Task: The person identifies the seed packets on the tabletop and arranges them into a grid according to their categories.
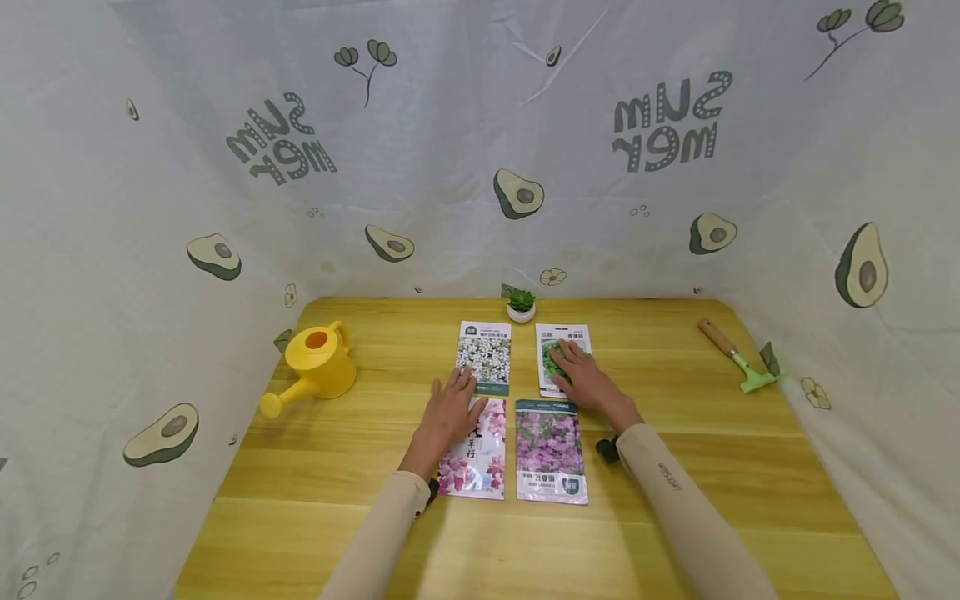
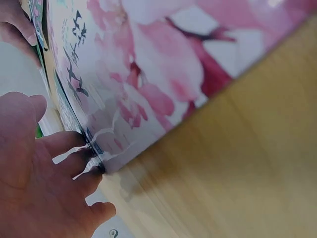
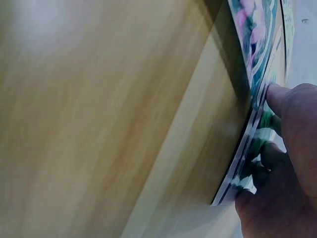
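Four seed packets lie in two rows on the wooden table. My left hand [image 1: 448, 414] reaches over the pink-blossom seed packet [image 1: 491, 454], its spread fingers at the lower edge of the white-flower seed packet [image 1: 483, 354]. In the left wrist view the left hand's fingers [image 2: 74, 153] look relaxed, just beyond the pink-blossom packet. My right hand [image 1: 587, 379] rests with its fingers over the green-leaf seed packet [image 1: 551, 333], partly covering it. The right wrist view has the right thumb [image 3: 277, 96] at that packet's edge. Below it lies the purple-flower seed packet [image 1: 550, 450].
A yellow watering can [image 1: 322, 367] stands at the left with its spout toward the front. A small potted succulent [image 1: 521, 306] sits at the back edge. At the right lies a green hand tool [image 1: 738, 357] with a wooden handle. Printed cloth surrounds the table.
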